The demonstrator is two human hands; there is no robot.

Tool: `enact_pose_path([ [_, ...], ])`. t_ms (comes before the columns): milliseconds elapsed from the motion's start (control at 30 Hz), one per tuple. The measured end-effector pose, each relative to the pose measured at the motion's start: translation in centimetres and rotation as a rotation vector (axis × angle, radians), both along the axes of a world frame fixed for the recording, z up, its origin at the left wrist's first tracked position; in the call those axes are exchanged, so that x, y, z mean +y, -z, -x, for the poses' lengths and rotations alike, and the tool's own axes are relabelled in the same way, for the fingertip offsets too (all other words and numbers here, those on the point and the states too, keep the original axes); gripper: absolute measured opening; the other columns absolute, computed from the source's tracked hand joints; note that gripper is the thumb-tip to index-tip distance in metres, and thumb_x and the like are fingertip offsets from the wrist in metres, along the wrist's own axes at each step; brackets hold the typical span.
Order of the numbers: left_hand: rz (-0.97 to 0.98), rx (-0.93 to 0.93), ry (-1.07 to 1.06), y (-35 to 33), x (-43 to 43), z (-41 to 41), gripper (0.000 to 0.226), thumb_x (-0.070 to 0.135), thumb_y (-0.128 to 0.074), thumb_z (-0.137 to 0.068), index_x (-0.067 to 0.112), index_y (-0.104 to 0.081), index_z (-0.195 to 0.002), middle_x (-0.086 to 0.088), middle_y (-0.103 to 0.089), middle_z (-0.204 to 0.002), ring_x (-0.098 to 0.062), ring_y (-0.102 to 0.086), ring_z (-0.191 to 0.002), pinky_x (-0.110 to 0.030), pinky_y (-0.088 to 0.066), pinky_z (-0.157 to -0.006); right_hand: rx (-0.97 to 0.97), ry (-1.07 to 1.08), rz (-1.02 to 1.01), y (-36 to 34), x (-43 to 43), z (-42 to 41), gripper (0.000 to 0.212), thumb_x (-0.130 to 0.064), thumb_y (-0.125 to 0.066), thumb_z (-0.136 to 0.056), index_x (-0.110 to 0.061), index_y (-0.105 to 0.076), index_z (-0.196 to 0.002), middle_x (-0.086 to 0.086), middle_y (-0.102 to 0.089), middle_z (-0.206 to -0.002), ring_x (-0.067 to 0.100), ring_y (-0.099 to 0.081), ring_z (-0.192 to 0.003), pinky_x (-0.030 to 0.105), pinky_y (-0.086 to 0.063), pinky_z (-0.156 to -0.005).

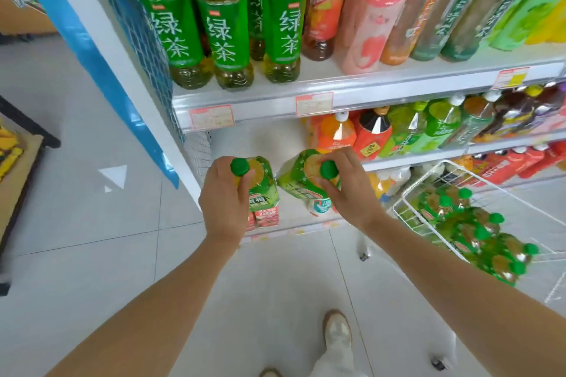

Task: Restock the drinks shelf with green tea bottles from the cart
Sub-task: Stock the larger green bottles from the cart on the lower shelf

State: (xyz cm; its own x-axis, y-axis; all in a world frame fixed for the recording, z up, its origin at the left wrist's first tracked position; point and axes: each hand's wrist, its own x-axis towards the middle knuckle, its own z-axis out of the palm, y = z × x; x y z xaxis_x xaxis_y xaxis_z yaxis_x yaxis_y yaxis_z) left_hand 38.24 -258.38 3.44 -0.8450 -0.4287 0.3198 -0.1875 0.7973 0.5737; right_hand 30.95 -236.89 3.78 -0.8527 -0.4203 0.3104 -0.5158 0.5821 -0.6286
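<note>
My left hand point(225, 196) grips the neck of a green tea bottle point(263, 190) with a green cap, held upright in front of the lower shelves. My right hand point(346, 190) grips the neck of a second green tea bottle point(298, 176), tilted toward the left one. Both bottles hang below the upper shelf point(367, 90), where several green tea bottles point(226, 30) stand in a row at its left end. At the right, a white wire cart point(407, 208) holds several more green-capped bottles point(477, 236).
Red, pink and green drink bottles point(379, 9) fill the upper shelf's right side. Lower shelves point(428, 156) carry orange, red and green bottles. A blue-and-white shelf end panel point(101, 49) stands to the left. Tiled floor point(101, 223) and my shoe point(337, 333) lie below.
</note>
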Motion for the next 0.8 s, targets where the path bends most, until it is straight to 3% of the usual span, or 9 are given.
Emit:
enact_pose_path([
  [200,-0.038,0.119,-0.074,2.1,-2.8,2.3,0.03,0.032,-0.052,-0.097,0.008,-0.053,-0.115,-0.008,-0.06,-0.102,-0.016,-0.051,-0.086,-0.025,-0.036,-0.069,0.125,-0.059,0.017,2.9,-3.7,3.3,0.029,-0.011,-0.063,-0.085,0.0,-0.055,-0.11,0.017,-0.048,-0.107,0.025,-0.047,-0.098,0.026,-0.039,-0.086],
  [367,-0.013,0.189,-0.101,4.2,-3.7,4.3,0.03,0.035,-0.053,-0.096,0.012,-0.053,-0.116,-0.004,-0.06,-0.103,-0.019,-0.053,-0.091,-0.025,-0.033,-0.07,0.23,-0.107,0.019,5.8,-5.4,6.4,0.028,-0.008,-0.064,-0.084,0.0,-0.056,-0.11,0.017,-0.049,-0.106,0.029,-0.049,-0.098,0.021,-0.034,-0.085],
  [500,0.016,0.247,-0.102,6.5,-4.4,6.1,0.038,0.042,-0.051,-0.095,0.013,-0.053,-0.119,-0.004,-0.061,-0.106,-0.021,-0.055,-0.095,-0.03,-0.043,-0.073,0.265,-0.144,0.039,8.0,-6.1,8.3,0.03,-0.008,-0.065,-0.085,-0.002,-0.056,-0.112,0.015,-0.048,-0.107,0.024,-0.048,-0.101,0.026,-0.038,-0.09],
  [600,0.051,0.297,-0.122,7.9,-4.8,7.1,0.042,0.045,-0.048,-0.095,0.012,-0.054,-0.121,-0.005,-0.063,-0.108,-0.023,-0.057,-0.097,-0.038,-0.049,-0.079,0.304,-0.164,0.057,9.1,-6.2,9.6,0.03,-0.01,-0.065,-0.086,-0.001,-0.057,-0.113,0.014,-0.049,-0.108,0.022,-0.048,-0.102,0.018,-0.035,-0.092],
  [700,0.086,0.337,-0.116,8.6,-4.9,8.1,0.042,0.045,-0.047,-0.096,0.012,-0.054,-0.12,-0.006,-0.062,-0.109,-0.023,-0.057,-0.098,-0.034,-0.046,-0.078,0.323,-0.19,0.1,9.1,-6.6,10.9,0.032,-0.014,-0.064,-0.086,-0.002,-0.057,-0.115,0.011,-0.049,-0.108,0.017,-0.047,-0.102,0.011,-0.032,-0.092],
  [800,0.121,0.372,-0.123,9.0,-5.1,9.0,0.042,0.043,-0.05,-0.096,0.01,-0.055,-0.12,-0.008,-0.064,-0.111,-0.025,-0.059,-0.101,-0.029,-0.04,-0.075,0.319,-0.228,0.106,8.5,-7.2,12.1,0.034,-0.016,-0.066,-0.087,-0.007,-0.058,-0.119,0.006,-0.051,-0.109,0.012,-0.046,-0.103,0.016,-0.035,-0.094],
])
